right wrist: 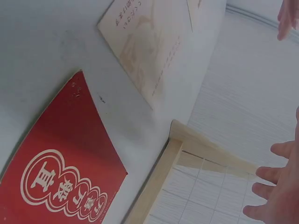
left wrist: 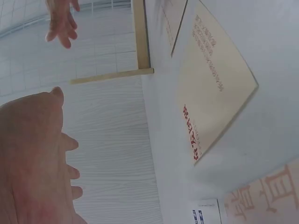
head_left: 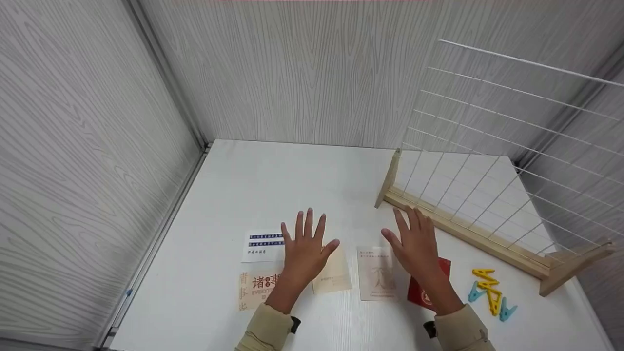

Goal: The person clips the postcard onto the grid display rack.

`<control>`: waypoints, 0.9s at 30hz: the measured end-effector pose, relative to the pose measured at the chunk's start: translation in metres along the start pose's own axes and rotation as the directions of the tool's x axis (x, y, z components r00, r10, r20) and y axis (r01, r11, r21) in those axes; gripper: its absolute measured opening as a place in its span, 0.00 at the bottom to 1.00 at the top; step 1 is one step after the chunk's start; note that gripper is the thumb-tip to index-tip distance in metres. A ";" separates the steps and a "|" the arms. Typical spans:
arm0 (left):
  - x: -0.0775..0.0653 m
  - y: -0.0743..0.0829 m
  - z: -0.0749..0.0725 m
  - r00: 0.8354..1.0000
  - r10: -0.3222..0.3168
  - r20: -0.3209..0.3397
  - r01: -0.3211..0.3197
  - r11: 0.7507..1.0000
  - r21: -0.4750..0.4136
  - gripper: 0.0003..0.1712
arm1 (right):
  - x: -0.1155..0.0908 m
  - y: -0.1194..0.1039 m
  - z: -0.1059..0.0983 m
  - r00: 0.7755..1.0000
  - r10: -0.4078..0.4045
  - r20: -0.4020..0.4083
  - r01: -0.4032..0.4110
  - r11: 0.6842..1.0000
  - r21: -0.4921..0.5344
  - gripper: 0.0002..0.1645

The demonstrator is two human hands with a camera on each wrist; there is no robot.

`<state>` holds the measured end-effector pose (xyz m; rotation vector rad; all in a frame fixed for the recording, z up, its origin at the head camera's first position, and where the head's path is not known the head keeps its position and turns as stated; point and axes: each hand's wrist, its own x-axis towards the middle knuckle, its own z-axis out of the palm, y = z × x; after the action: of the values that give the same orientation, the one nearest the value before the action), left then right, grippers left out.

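My left hand (head_left: 305, 256) hovers palm down above the cards, its fingers spread and nothing in them. Below it lie a white card with blue bands (head_left: 253, 247), a beige card with large characters (head_left: 251, 291) and a cream card (left wrist: 215, 84). My right hand (head_left: 417, 243), likewise spread and holding nothing, is over a red card (right wrist: 65, 154) with pale round lettering. Between the hands lies a pale card with a faint figure (head_left: 375, 275). Yellow clothespins (head_left: 494, 300) and blue clothespins (head_left: 507, 310) lie in a small group to the right of the right hand.
A white wire grid rack (head_left: 468, 161) on a wooden base (head_left: 468, 234) stands slantwise on the right of the white table (head_left: 292, 180). Wood-grain panels (head_left: 302, 73) enclose the table at the back and both sides.
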<state>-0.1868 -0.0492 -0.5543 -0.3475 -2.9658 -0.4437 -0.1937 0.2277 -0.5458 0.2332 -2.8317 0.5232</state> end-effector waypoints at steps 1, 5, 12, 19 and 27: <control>-0.001 -0.002 0.001 1.000 -0.003 -0.005 0.003 1.000 -0.005 0.45 | -0.002 0.002 -0.001 1.000 0.007 -0.004 -0.007 1.000 0.023 0.42; -0.004 -0.005 0.002 0.999 -0.008 -0.053 0.007 1.000 -0.024 0.42 | -0.011 0.010 -0.009 0.998 0.063 0.002 -0.063 0.992 0.111 0.42; 0.003 -0.004 0.002 0.989 -0.002 -0.146 -0.012 0.996 -0.092 0.33 | -0.024 0.029 -0.029 0.982 0.186 0.031 -0.189 0.955 0.227 0.42; 0.021 0.006 0.005 0.976 0.020 -0.218 -0.071 0.970 -0.232 0.28 | -0.039 0.056 -0.049 0.962 0.273 -0.024 -0.257 0.929 0.265 0.39; 0.055 0.030 0.005 0.962 0.075 -0.262 -0.171 0.915 -0.365 0.28 | -0.055 0.095 -0.076 0.902 0.399 -0.164 -0.323 0.876 0.359 0.34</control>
<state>-0.2330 -0.0085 -0.5420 -0.4771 -2.5870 -0.9814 -0.1441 0.3500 -0.5233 -0.2980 -2.5479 1.0264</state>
